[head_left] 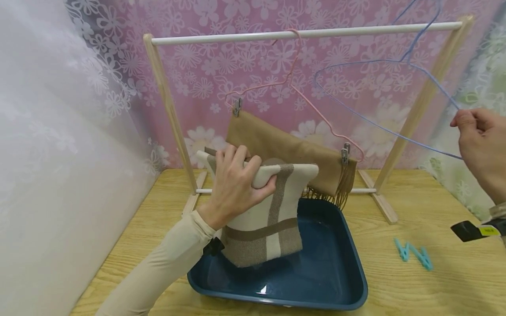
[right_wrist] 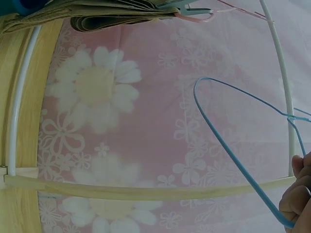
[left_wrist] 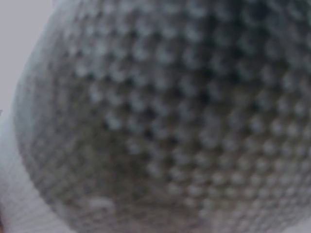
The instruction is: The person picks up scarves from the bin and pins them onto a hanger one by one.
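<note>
My left hand [head_left: 237, 184] grips the folded top of a cream and brown plaid scarf [head_left: 290, 206], which hangs over a dark blue basin [head_left: 332, 263]. Woven cloth [left_wrist: 184, 126] fills the left wrist view, close and blurred. At the right, my right hand [head_left: 482, 147] pinches one end of a blue wire hanger [head_left: 363, 116]; the hanger's hook rises above the rack's bar. In the right wrist view the hanger [right_wrist: 233, 160] runs out from the curled fingers [right_wrist: 296, 204]. Behind the plaid scarf, a tan fringed scarf [head_left: 276, 136] hangs tilted from a pink hanger [head_left: 316, 112], held by metal clips [head_left: 345, 154].
A wooden rack with a white top bar [head_left: 237, 37] stands across the back of the wood-grain table [head_left: 446, 289]. Turquoise clothespins [head_left: 413, 253] lie right of the basin. A pink floral curtain [head_left: 174, 101] hangs behind, and a whitish sheet [head_left: 79, 153] borders the left.
</note>
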The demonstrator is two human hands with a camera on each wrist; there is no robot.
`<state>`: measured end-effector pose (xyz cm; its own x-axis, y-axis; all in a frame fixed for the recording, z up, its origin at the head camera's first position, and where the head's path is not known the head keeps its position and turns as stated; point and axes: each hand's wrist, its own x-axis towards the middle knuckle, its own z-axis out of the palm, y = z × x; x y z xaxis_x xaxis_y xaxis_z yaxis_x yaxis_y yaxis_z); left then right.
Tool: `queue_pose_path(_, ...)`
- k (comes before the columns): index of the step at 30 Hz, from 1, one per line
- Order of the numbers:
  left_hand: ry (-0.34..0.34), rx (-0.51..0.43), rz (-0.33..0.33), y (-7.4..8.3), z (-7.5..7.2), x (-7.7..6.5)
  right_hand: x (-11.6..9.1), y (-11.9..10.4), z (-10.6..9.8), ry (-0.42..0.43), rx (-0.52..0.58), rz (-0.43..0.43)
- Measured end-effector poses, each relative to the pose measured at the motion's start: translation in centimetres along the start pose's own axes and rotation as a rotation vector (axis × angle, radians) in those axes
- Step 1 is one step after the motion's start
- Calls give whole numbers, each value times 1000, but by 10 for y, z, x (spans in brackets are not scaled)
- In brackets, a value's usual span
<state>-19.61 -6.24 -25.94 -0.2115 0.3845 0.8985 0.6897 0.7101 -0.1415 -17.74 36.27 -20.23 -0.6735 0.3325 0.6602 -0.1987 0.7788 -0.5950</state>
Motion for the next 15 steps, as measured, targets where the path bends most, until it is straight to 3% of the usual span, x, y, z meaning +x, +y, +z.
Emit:
queue_pose_path(6,-6,0,3,0,0,-1,2,-1,-3,24,109,1)
queue_pose_path(15,11,0,21,1,0,1,-10,-3,-8,55,54,-3)
